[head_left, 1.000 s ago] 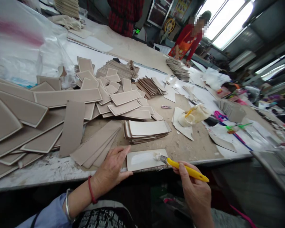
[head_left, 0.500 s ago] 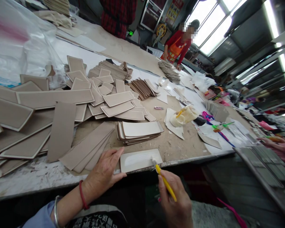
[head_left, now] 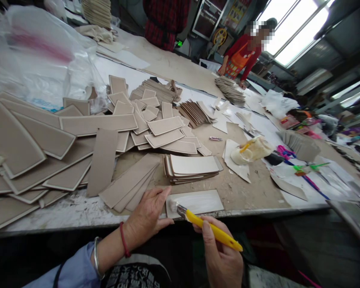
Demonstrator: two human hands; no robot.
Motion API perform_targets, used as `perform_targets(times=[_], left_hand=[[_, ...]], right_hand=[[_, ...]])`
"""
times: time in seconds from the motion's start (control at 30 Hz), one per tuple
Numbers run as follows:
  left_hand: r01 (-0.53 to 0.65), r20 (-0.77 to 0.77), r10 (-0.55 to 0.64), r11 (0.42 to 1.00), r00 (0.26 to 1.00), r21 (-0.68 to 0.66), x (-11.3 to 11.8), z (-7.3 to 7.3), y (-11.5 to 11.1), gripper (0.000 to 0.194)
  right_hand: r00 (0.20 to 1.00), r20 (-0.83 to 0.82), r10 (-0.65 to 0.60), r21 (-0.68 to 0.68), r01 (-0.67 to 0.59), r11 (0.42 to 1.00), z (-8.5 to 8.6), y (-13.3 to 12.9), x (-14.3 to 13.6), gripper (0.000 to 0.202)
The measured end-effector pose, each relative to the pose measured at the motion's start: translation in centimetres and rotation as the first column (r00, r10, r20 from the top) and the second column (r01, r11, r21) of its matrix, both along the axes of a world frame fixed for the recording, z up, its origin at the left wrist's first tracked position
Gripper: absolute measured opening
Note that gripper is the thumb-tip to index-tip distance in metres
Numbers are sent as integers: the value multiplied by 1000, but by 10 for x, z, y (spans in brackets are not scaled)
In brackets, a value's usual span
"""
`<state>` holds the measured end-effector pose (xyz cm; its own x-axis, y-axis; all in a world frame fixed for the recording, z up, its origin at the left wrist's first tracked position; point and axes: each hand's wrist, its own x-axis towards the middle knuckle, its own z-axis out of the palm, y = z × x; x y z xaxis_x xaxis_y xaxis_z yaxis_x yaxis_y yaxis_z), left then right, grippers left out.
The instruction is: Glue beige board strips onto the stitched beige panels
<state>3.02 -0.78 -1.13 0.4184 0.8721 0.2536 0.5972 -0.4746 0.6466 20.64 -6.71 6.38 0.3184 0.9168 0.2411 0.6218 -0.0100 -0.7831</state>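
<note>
My right hand (head_left: 223,256) is closed around the yellow handle of a paintbrush (head_left: 213,231). The bristles press on the left end of a flat rectangular panel (head_left: 205,202), where a wet whitish coat shows. At that panel's left edge rests my left hand (head_left: 145,214), thumb and fingers spread apart and holding nothing. Just behind the panel sits a stack of pale-faced panels (head_left: 195,165). Several plain taupe strips (head_left: 130,180) lie fanned out beside my left hand's fingers.
Taupe pieces with light borders (head_left: 99,123) are heaped at left, near a clear plastic bag (head_left: 48,60). A crusted glue pot (head_left: 252,151) lies to the right on a scrap. The table's front edge (head_left: 78,228) runs close to me. Across the table a person in an orange apron (head_left: 238,64) leans over.
The brush has swept from the panel's right end to its left end, and the white coat covers more of it. My left hand stays by the panel's left edge. The whole view has shifted.
</note>
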Motion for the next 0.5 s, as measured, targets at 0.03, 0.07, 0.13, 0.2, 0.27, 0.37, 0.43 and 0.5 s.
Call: perform_targets(times=[0.03, 0.07, 0.13, 0.2, 0.27, 0.37, 0.43, 0.5], left_hand=[[0, 1, 0, 1000, 1000, 0, 0, 0, 0, 92], [2, 1, -2, 1000, 1000, 1, 0, 0, 0, 92], [7, 3, -7, 1000, 1000, 7, 0, 1, 0, 92], [5, 9, -6, 1000, 1000, 13, 0, 1, 0, 91], [3, 13, -3, 1000, 1000, 13, 0, 2, 0, 90], [10, 3, -10, 1000, 1000, 3, 0, 3, 0, 90], [14, -6, -14, 1000, 1000, -2, 0, 3, 1, 90], [11, -9, -11, 1000, 1000, 2, 0, 3, 1, 89]], right_hand=[[1000, 8, -15, -2, 15, 1000, 0, 1, 1, 20], [999, 12, -41, -2, 41, 999, 1, 1, 1, 21], [997, -11, -83, -16, 82, 996, 3, 1, -1, 22], [996, -56, -71, -48, 68, 997, 4, 0, -3, 22], [995, -78, -60, -64, 55, 996, 4, 0, -5, 23], [991, -49, -125, -48, 123, 991, 4, -2, -2, 23], [990, -30, -138, -31, 137, 990, 4, -4, 0, 22], [993, -47, -112, -41, 110, 993, 4, -6, 3, 22]])
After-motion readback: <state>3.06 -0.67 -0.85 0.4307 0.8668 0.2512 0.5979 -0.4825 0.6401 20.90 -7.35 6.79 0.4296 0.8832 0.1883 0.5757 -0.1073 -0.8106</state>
